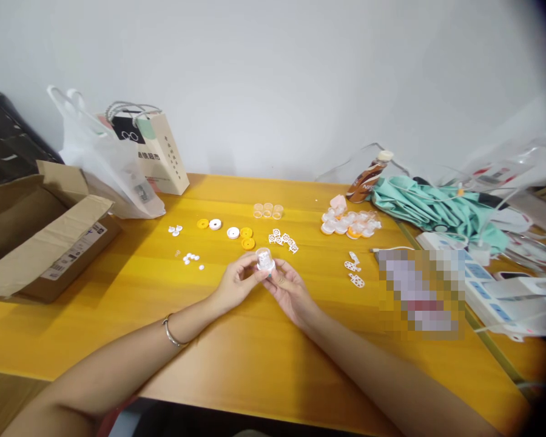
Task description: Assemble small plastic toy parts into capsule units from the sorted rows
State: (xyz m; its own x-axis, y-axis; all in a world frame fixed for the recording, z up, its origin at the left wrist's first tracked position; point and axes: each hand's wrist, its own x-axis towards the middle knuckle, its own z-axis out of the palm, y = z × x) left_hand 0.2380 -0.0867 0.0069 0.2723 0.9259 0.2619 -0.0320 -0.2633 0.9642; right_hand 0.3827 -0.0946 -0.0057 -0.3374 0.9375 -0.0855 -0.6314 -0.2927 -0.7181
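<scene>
Between my two hands, above the middle of the table, is a small clear plastic dome on a white base. My left hand pinches it from the left, and my right hand grips its base from the right. Just beyond lie white spoked plastic pieces. Yellow discs and white discs sit to the left of these. Clear cups stand farther back. Small white caps are scattered on the left, and more spoked pieces lie on the right.
An open cardboard box, a white plastic bag and a paper bag stand at left. At right are clear domes with white and orange bases, a brown bottle, green cloth, a power strip and a blurred-out item.
</scene>
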